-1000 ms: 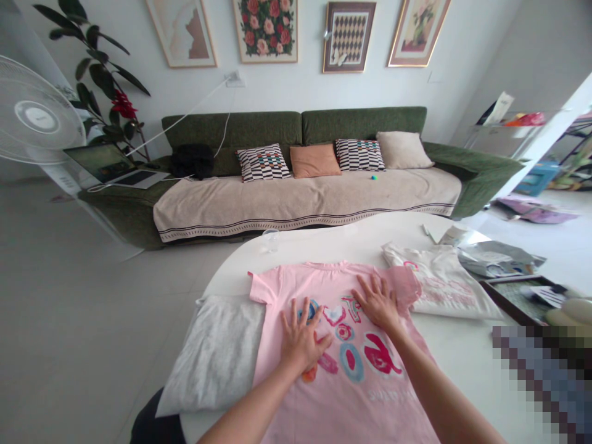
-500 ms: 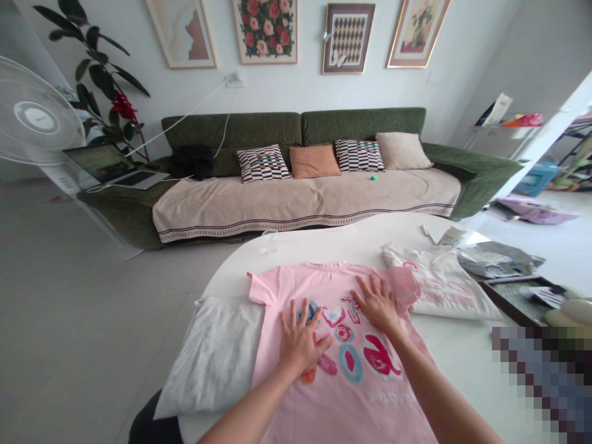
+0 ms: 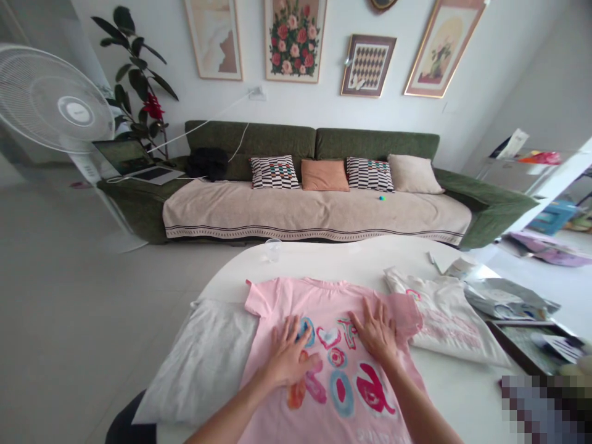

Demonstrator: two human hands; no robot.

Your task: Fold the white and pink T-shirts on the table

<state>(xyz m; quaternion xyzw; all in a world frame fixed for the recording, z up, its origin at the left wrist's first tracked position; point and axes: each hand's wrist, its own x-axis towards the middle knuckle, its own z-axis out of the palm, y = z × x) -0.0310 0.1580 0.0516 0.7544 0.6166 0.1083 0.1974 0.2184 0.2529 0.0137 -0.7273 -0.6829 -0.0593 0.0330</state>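
Note:
A pink T-shirt (image 3: 319,302) with a colourful printed front lies spread on the white table (image 3: 319,256), its collar pointing away from me. My left hand (image 3: 291,354) rests palm down on the left of the print, fingers spread. On the right of the print, below the sleeve, my right hand (image 3: 377,330) also lies flat with its fingers stretched out. Neither hand grips the cloth. A grey garment (image 3: 203,357) lies to the left, partly under the pink shirt's edge. To the right is a folded white T-shirt (image 3: 456,317), touching the pink sleeve.
A clear cup (image 3: 272,250) stands near the table's far left edge. On the right lie a silver plastic bag (image 3: 509,299) and a dark-rimmed tray (image 3: 513,351). Beyond the table is a green sofa (image 3: 259,142) with cushions; a white fan (image 3: 76,111) stands at left.
My view has tilted and shifted, so the room appears lower. My left hand has slid slightly left and its fingers have drawn a little closer. The right hand stays on the shirt.

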